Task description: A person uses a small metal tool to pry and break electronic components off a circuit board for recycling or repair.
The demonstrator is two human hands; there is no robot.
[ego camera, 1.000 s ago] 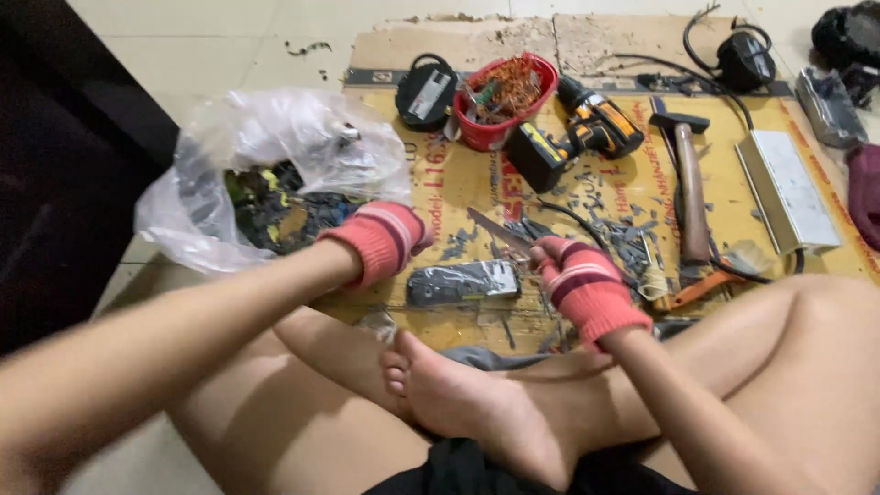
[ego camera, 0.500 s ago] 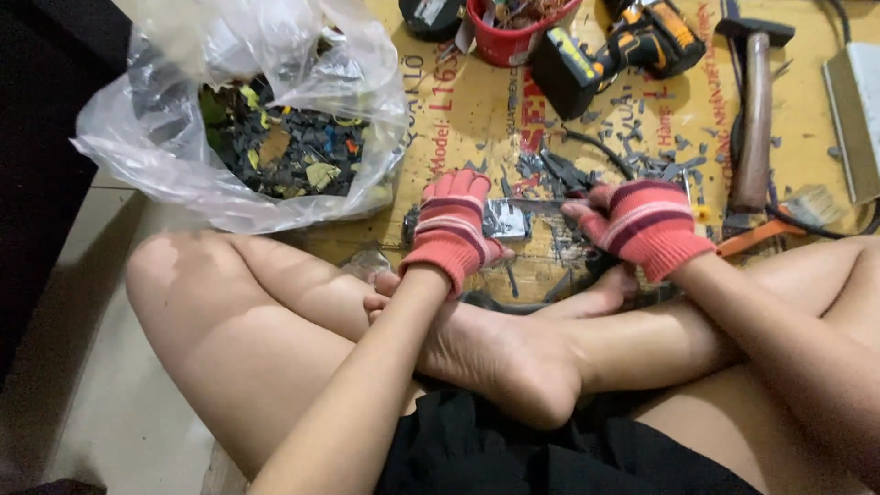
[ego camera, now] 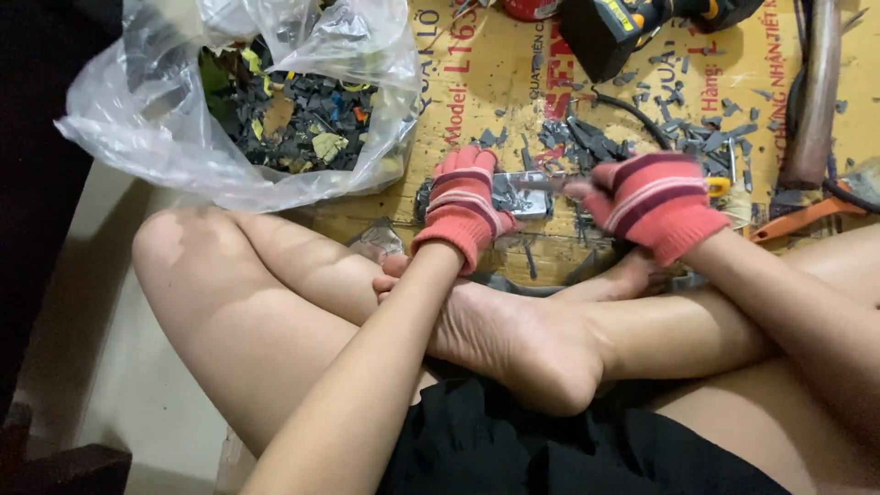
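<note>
Both your gloved hands work one small grey device [ego camera: 513, 194] lying on the cardboard sheet [ego camera: 513, 82] on the floor, just past your crossed feet. Left hand [ego camera: 461, 203] fingers curl down onto its near end, pinning it. Right hand [ego camera: 653, 203] fingers are closed round a thin metal tool [ego camera: 548, 184], tip at the device. Step looks like prying it apart; next needs steady leverage. Dark fragments [ego camera: 632, 137] scattered around; plastic bag [ego camera: 229, 101] of scrap to the left.

Knitted woollen gloves [ego camera: 463, 206], crinkled glossy plastic bag [ego camera: 147, 119], matt printed cardboard [ego camera: 495, 73], shiny metal part [ego camera: 515, 194].
</note>
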